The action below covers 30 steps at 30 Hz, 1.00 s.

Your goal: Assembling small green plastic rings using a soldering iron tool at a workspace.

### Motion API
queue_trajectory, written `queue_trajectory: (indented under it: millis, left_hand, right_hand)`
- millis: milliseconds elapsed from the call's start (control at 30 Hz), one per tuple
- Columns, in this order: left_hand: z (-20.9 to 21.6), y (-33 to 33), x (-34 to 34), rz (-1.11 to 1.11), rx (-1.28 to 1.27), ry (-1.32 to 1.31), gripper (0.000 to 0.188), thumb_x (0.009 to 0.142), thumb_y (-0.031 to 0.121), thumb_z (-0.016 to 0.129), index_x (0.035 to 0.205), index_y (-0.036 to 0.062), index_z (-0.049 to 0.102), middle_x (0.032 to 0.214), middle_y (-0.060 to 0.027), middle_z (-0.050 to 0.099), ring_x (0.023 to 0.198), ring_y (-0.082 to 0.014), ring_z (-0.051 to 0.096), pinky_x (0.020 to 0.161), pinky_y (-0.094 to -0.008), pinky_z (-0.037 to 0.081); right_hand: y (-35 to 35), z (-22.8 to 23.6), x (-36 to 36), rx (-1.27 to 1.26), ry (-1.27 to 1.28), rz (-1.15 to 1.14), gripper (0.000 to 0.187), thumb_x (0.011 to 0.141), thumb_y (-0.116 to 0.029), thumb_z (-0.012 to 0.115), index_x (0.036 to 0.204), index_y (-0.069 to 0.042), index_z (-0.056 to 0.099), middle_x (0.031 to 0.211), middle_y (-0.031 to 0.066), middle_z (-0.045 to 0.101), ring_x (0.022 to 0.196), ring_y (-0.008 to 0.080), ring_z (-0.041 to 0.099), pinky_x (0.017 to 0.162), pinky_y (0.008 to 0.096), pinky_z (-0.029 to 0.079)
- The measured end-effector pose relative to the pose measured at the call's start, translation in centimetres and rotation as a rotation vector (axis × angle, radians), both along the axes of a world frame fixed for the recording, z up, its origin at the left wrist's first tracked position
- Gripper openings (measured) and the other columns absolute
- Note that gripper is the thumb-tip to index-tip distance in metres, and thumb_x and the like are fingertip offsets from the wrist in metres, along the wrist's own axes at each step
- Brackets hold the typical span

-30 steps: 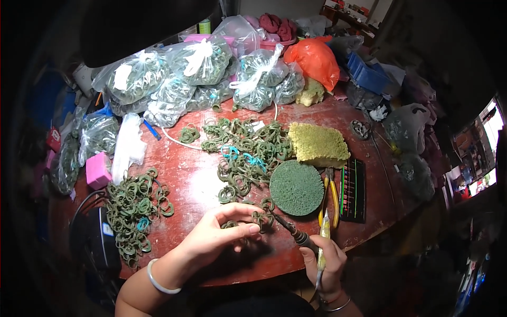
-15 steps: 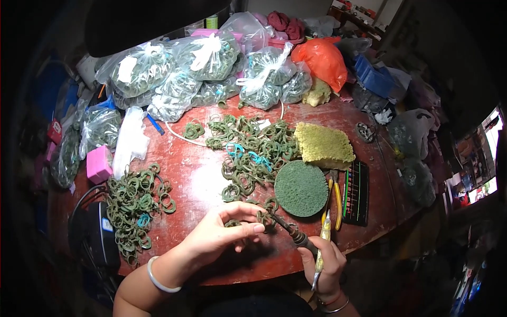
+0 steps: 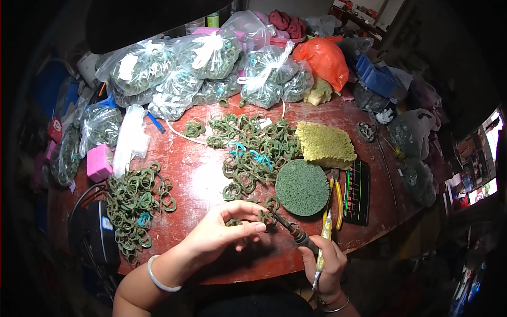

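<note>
My left hand (image 3: 222,232), a pale bangle on its wrist, pinches a small dark green ring (image 3: 263,215) between thumb and fingers; another ring (image 3: 232,223) shows by its palm. My right hand (image 3: 328,264) is wrapped round a soldering-iron-like pen (image 3: 302,238), whose thin tip meets or nearly meets the pinched ring. Also held in that hand is a slim tool with a yellowish wrapped handle and a metal end (image 3: 326,231). Just beyond the hands lie a heap of green rings (image 3: 245,182) and a round green sponge-like pad (image 3: 302,187).
Another ring heap (image 3: 134,206) lies at left beside a black box (image 3: 100,227). Right of the pad are yellow-handled pliers (image 3: 338,203), a black panel (image 3: 357,193) and a yellow sponge block (image 3: 326,144). Filled clear bags (image 3: 214,55) and a red bag (image 3: 320,61) line the back.
</note>
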<state>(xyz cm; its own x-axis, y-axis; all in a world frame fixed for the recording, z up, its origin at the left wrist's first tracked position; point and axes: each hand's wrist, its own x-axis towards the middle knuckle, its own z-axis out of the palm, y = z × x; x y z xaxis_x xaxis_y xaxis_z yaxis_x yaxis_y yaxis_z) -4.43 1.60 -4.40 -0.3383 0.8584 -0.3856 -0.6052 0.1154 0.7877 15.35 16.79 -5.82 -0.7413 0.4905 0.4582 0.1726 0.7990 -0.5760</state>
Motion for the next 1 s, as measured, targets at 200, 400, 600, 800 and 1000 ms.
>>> queue_trajectory:
  millis: [200,400,600,800,1000]
  left_hand:
    - [0.1,-0.1,-0.1,0.006,-0.005,-0.010,0.037,0.086,0.011,0.071,0.118,0.0027,0.056,0.093,-0.0043,0.066,0.076,-0.0103,0.062,0.052,-0.0190,0.045]
    - [-0.1,0.3,0.1,-0.010,-0.016,0.031,0.035,0.086,0.011,0.071,0.117,0.0028,0.057,0.093,-0.0048,0.066,0.075,-0.0099,0.062,0.052,-0.0189,0.044]
    - [-0.3,0.1,0.0,-0.001,-0.026,0.055,0.036,0.085,0.012,0.072,0.117,0.0039,0.058,0.090,-0.0038,0.066,0.073,-0.0087,0.061,0.052,-0.0188,0.044]
    - [0.5,0.3,0.1,0.034,-0.064,0.051,0.034,0.083,0.008,0.071,0.114,0.0029,0.061,0.090,-0.0032,0.065,0.069,-0.0070,0.059,0.050,-0.0173,0.041]
    - [0.5,0.3,0.2,0.051,-0.043,0.034,0.034,0.083,0.008,0.071,0.114,0.0022,0.060,0.089,-0.0028,0.064,0.069,-0.0070,0.058,0.049,-0.0173,0.041]
  right_hand:
    - [-0.1,0.1,0.2,-0.008,-0.039,-0.006,0.025,0.078,-0.015,0.077,0.096,-0.003,0.063,0.076,0.0093,0.064,0.061,0.0296,0.061,0.054,0.0357,0.049]
    - [1.7,0.5,-0.5,0.122,0.082,-0.053,0.027,0.079,-0.008,0.074,0.102,-0.002,0.062,0.082,0.0149,0.065,0.068,0.0337,0.063,0.060,0.0393,0.051]
    - [6.8,2.2,-2.4,0.263,-0.211,-0.335,0.026,0.083,-0.003,0.068,0.107,0.003,0.059,0.086,0.0203,0.063,0.076,0.0386,0.063,0.065,0.0399,0.051]
    - [3.3,2.2,-0.4,0.088,0.050,-0.154,0.025,0.081,-0.007,0.073,0.102,0.000,0.061,0.083,0.0166,0.064,0.072,0.0347,0.064,0.064,0.0381,0.051]
    - [0.5,0.7,0.8,-0.100,-0.048,0.038,0.024,0.081,-0.012,0.075,0.094,0.001,0.061,0.080,0.0141,0.065,0.070,0.0282,0.065,0.064,0.0336,0.051]
